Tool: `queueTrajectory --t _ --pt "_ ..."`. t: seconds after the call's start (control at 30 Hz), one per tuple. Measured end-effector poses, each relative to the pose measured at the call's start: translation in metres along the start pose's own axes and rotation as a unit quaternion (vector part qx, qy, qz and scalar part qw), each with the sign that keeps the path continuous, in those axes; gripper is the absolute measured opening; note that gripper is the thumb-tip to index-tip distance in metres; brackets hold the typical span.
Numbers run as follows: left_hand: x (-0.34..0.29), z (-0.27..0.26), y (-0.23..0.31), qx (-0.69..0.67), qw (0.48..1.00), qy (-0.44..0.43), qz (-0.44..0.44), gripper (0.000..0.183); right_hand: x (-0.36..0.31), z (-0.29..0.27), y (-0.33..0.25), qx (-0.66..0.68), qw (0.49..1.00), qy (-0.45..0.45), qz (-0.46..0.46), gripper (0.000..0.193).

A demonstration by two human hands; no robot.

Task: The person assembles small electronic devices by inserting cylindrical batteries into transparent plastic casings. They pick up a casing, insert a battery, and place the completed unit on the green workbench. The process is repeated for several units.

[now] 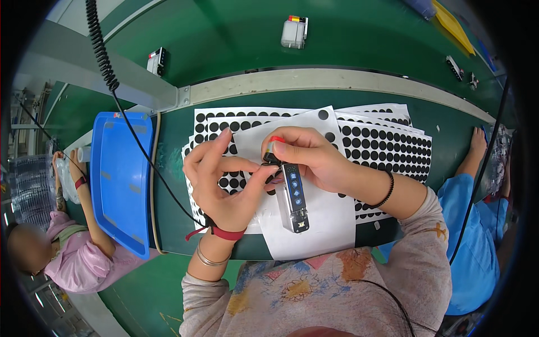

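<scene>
My right hand (317, 160) grips a small clear-cased device (294, 196) by its upper end. Along the device's side runs a black strip with blue round icons. A red, yellow and black cap shows between the right thumb and index finger. My left hand (216, 174) meets it from the left, thumb and index finger pinched at a small dark part by the cap; exactly what they hold is hidden. Beneath both hands lies a white backing sheet (314, 236), mostly bare, on top of several sheets of black round stickers (387, 149).
A blue tray (120, 185) stands to the left. A coiled black cord (98, 50) continues as a thin cable to my left wrist. Beyond the pale rail (269, 83), similar devices (293, 32) sit on a green surface. Co-workers sit at left (78, 253) and right (471, 241).
</scene>
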State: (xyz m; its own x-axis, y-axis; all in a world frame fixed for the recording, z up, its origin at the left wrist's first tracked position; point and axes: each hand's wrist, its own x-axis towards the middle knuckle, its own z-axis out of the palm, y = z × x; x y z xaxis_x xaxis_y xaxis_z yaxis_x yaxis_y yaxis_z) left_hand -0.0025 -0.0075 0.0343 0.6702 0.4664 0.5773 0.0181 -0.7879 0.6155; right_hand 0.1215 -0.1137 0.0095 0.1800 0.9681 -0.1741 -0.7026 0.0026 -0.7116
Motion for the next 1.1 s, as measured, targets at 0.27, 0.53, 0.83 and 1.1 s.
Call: queueTrajectory --t 0.27,0.53,0.83,1.1 --pt "0.002 0.007 -0.009 -0.204 0.97 -0.04 -0.127 0.079 0.0 0.0 0.0 0.011 1.0 -0.012 -0.003 0.024" --pt "0.004 0.005 -0.015 -0.23 0.951 -0.113 -0.172 0.068 -0.002 0.001 -0.003 -0.008 1.0 -0.016 0.01 0.025" --pt "0.015 0.0 -0.009 -0.028 0.982 -0.16 0.098 0.043 0.001 -0.009 -0.003 -0.069 0.993 -0.094 0.003 0.031" --pt "-0.003 0.0 -0.02 -0.154 0.988 0.026 0.01 0.047 -0.002 0.001 -0.004 -0.135 0.987 -0.068 -0.057 0.047"
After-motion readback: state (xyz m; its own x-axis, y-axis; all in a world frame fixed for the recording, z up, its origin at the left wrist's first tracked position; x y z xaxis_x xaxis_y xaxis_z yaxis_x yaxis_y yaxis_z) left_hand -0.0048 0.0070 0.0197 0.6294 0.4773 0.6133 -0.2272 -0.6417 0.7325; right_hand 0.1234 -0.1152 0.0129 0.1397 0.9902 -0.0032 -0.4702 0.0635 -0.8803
